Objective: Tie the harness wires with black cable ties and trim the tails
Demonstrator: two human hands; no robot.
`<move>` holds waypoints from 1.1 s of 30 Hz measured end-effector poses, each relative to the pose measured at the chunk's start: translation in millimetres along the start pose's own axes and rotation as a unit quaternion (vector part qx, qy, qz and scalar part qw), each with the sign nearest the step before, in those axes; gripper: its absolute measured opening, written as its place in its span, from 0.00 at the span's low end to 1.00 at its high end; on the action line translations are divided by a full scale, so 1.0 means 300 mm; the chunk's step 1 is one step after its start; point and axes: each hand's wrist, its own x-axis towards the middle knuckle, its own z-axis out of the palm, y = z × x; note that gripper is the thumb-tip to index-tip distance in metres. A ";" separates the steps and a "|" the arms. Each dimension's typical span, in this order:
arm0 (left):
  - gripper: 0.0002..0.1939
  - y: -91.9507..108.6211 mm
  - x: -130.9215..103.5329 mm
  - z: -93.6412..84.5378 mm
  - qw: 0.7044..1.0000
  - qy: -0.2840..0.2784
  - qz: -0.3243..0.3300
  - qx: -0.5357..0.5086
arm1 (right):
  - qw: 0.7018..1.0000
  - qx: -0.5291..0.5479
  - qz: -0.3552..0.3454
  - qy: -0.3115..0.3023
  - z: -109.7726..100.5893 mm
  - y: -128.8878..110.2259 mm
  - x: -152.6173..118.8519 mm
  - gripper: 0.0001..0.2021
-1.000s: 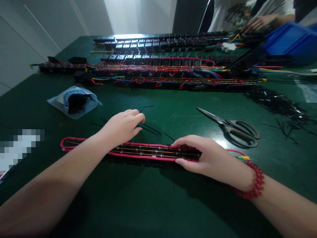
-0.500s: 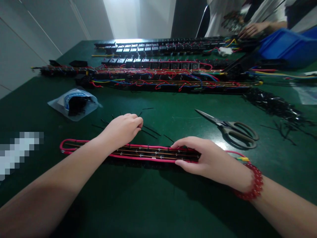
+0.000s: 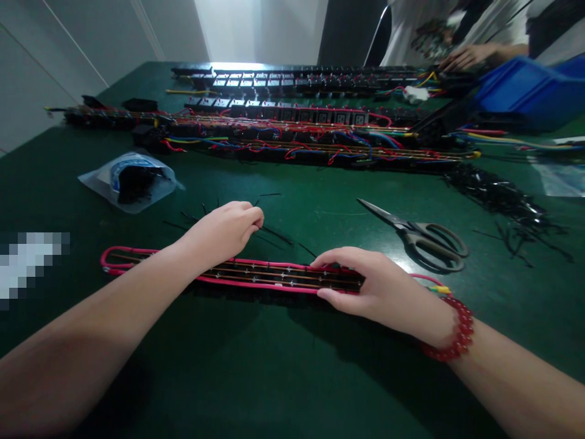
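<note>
- Left hand (image 3: 230,228), head view: thumb and forefinger have drawn together since a second ago.
- Left grip: pinched, apparently on a black cable tie (image 3: 278,235).
- Right hand (image 3: 384,285) grasps red-wired strip (image 3: 260,275), thumb and fingers on opposite edges; strip lies across green bench (image 3: 256,366).
- Best: lift one tie only, keep strip steady.

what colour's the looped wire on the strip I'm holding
The looped wire is pinkish red; head view.
</note>
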 end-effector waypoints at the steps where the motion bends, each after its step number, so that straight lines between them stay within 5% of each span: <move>1: 0.12 0.019 -0.006 -0.009 1.000 0.014 0.005 -0.002 | 1.000 0.008 0.005 0.003 0.002 0.003 -0.002 0.14; 7: 0.11 0.143 -0.049 -0.021 0.981 0.133 0.142 0.025 | 0.998 0.037 0.006 0.041 0.019 0.015 -0.016 0.35; 26: 0.06 0.213 -0.073 0.032 0.946 0.157 0.246 -0.141 | 0.997 0.021 -0.052 0.051 0.021 0.012 0.001 0.08; 33: 0.18 0.217 -0.065 0.031 0.964 0.128 0.191 -0.131 | 0.988 0.083 -0.034 0.125 0.005 0.025 0.000 0.04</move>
